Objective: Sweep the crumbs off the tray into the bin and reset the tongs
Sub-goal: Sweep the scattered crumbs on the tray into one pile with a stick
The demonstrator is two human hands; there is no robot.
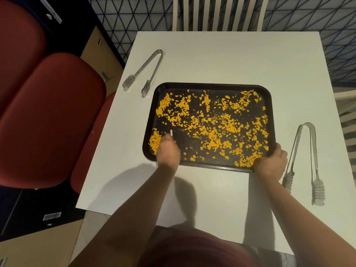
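A black tray lies in the middle of the white table, strewn with orange crumbs. My left hand rests inside the tray's near left corner, closed around a small white stick-like object whose tip pokes out above the fingers. My right hand grips the tray's near right corner. One pair of metal tongs lies on the table beyond the tray's far left corner. A second pair of tongs lies to the right of the tray, beside my right hand.
Red padded chairs stand close to the table's left edge. A white slatted chair sits at the far side, another at the right edge. No bin is in view. Bare tabletop lies beyond and in front of the tray.
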